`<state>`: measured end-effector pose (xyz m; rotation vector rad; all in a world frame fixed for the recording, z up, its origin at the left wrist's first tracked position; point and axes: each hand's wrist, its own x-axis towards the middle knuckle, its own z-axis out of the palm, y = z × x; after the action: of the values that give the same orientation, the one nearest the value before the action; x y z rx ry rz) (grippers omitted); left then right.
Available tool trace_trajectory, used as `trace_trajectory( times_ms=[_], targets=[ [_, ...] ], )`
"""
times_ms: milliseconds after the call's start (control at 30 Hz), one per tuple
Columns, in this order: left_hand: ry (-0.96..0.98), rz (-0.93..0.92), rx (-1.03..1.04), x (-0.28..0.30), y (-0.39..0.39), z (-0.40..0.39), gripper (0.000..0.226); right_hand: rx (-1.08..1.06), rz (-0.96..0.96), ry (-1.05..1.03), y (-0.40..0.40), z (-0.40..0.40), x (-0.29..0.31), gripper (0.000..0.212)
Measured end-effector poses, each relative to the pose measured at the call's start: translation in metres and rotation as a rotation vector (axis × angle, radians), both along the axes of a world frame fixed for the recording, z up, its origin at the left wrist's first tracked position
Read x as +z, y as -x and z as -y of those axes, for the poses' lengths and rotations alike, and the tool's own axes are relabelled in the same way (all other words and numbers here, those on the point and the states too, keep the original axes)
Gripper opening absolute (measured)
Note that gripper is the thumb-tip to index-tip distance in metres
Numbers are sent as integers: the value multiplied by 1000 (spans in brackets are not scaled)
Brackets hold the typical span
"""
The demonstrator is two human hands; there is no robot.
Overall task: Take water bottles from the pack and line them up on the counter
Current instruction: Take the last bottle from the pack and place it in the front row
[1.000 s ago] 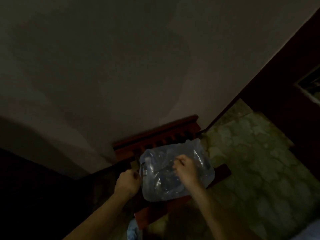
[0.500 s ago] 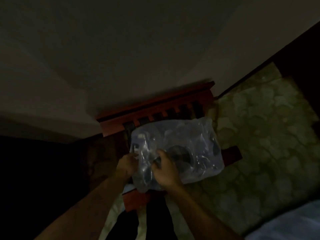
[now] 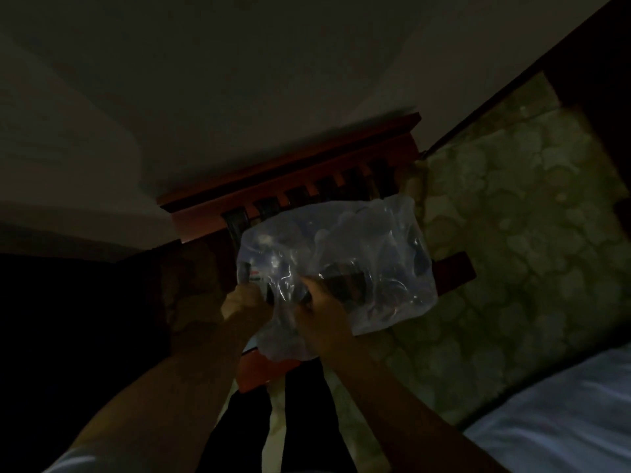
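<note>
A pack of water bottles (image 3: 358, 261), wrapped in clear bluish plastic film, lies on a red wooden chair (image 3: 283, 179) against the wall. The room is very dark and single bottles inside the wrap are hard to make out. My left hand (image 3: 244, 302) grips the pack's near left corner. My right hand (image 3: 322, 312) clutches the film at the near edge, close beside the left hand. Both fists bunch the plastic between them.
The chair's slatted back rests against a pale wall (image 3: 239, 80). Mottled green floor tiles (image 3: 512, 250) spread to the right. A light blue bed sheet (image 3: 563, 414) fills the lower right corner. My dark-trousered legs (image 3: 273, 431) stand right in front of the chair.
The view has tilted down and closer to the chair. My right hand moved from the top of the pack to its near left edge, beside my left hand.
</note>
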<state>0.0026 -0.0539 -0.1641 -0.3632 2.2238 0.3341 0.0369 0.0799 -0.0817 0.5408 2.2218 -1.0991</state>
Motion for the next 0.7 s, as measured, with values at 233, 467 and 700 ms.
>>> trace_trajectory(
  times_ms=[233, 467, 700],
  targets=[
    [-147, 58, 326, 3, 1, 19, 30, 22, 7, -10, -4, 4, 6, 56],
    [-457, 16, 620, 25, 9, 55, 45, 127, 115, -124, -4, 10, 14, 64],
    [-406, -65, 417, 65, 27, 86, 43, 94, 163, -128, -3, 19, 33, 62]
  ],
)
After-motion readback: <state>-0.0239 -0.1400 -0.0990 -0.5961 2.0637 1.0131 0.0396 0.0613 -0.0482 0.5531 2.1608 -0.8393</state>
